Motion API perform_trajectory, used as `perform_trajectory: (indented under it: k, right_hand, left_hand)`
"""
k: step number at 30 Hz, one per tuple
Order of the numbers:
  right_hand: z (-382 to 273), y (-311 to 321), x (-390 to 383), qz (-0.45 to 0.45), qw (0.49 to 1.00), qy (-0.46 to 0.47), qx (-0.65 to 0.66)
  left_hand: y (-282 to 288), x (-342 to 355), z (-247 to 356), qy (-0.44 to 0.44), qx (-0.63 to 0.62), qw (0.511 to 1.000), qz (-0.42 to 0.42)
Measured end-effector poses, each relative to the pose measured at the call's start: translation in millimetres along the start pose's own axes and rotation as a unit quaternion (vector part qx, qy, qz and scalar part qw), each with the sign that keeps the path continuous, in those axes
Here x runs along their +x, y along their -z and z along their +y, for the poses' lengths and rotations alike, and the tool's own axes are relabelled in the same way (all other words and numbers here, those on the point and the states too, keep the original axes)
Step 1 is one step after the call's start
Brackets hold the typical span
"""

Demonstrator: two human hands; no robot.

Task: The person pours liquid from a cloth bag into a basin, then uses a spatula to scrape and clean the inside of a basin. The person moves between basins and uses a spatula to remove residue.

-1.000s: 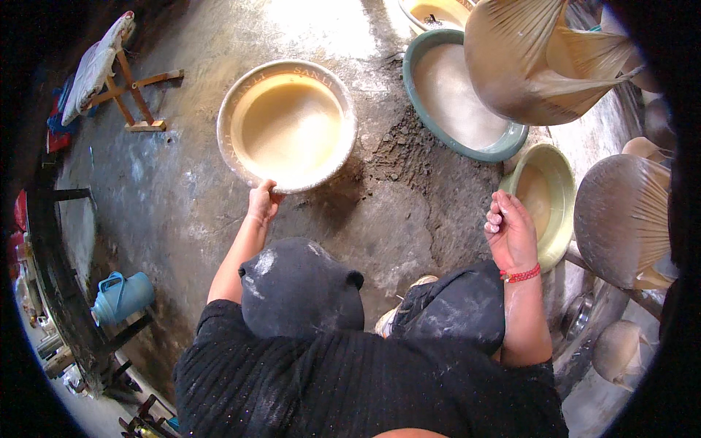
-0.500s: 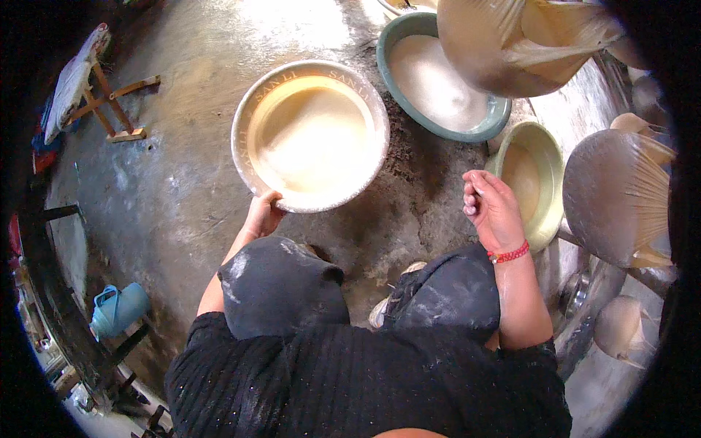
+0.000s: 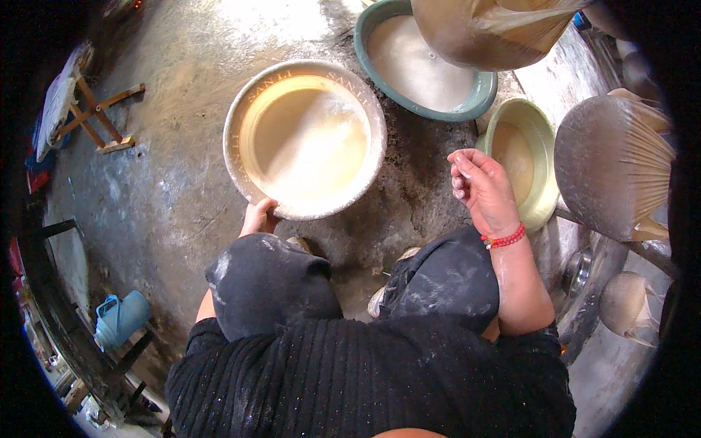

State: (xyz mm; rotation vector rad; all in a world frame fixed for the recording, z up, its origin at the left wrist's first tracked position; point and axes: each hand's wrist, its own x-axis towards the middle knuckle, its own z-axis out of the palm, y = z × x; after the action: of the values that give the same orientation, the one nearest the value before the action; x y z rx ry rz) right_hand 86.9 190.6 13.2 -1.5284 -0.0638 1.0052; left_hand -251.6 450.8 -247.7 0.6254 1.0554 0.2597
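A round basin with a pale rim and yellowish inside contains a layer of pale, fine powder. My left hand grips its near-left rim, with the thumb over the edge and the other fingers hidden below. To the right of the basin, my right hand hangs in the air, its powder-dusted fingers curled together; whether anything is between them I cannot make out. A red beaded bracelet circles that wrist. Just beyond this hand stands a light green oval basin with a little pale material in it.
Past the round basin is a blue-green tub of whitish powder. Bulging tied cloth bundles crowd the right side. A metal bowl lies below them. At left stand a wooden folding stool and a blue jug. My knees flank the concrete floor.
My view has swung slightly, so the tubs and bundles at right sit higher and further left. The left hand keeps its hold on the round basin; the right hand remains curled.
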Motion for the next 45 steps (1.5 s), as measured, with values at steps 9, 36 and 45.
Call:
perform_trajectory:
  k: [9,36,45]
  right_hand:
    - [26.1,-5.8,13.8,0.025,0.995,-0.011,-0.099]
    - [89.2,-104.8,192.1,0.021,0.961,0.022,0.276]
    - [67.4,-83.5,195.5,-0.021,0.924,-0.038,0.379]
  left_hand:
    - [-19.0,-20.9,38.9,0.027,-0.016,0.999,-0.03]
    - [-152.4,-9.9,199.6,-0.077,0.074,0.992,-0.065]
    - [-222.6,-28.0,225.8,-0.133,0.213,0.968,0.026]
